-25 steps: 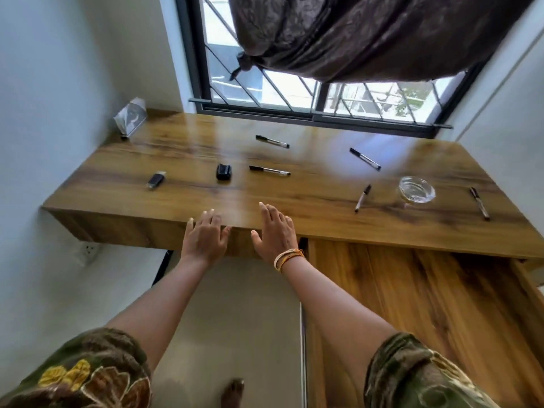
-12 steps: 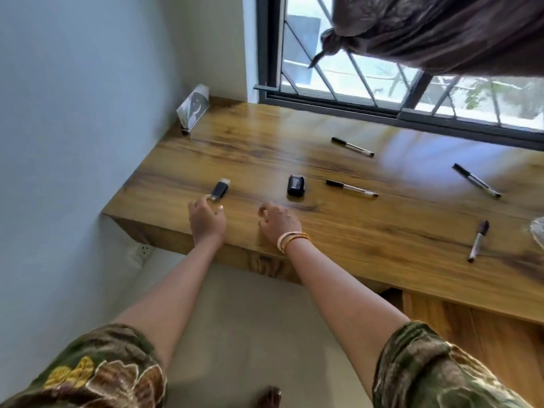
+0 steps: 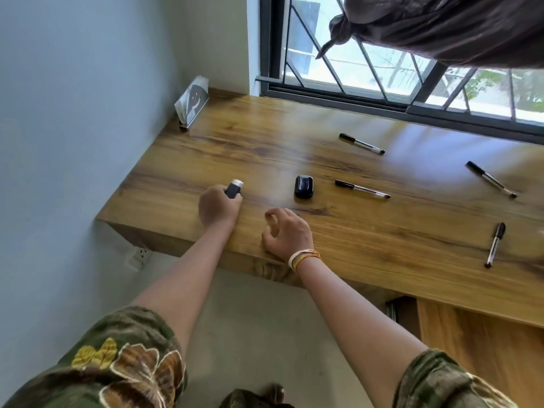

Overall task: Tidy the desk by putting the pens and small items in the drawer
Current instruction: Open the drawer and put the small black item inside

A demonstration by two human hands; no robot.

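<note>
Left hand (image 3: 219, 205) closed around a small black item with a silver cap (image 3: 234, 189), at the wooden desk (image 3: 353, 231) surface near its left front corner. Right hand (image 3: 287, 234) loosely curled, empty, resting at the desk's front edge. Small black case (image 3: 304, 187) just beyond the right hand; a pen (image 3: 362, 189) beside that case, three more pens (image 3: 361, 143) (image 3: 491, 179) (image 3: 495, 244) farther right.

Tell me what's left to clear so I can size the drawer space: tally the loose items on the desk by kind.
Pens: 4
Small black case: 1
Small black item with a silver end, gripped by the left hand: 1
Clear stand at the back corner: 1
Total: 7
</note>
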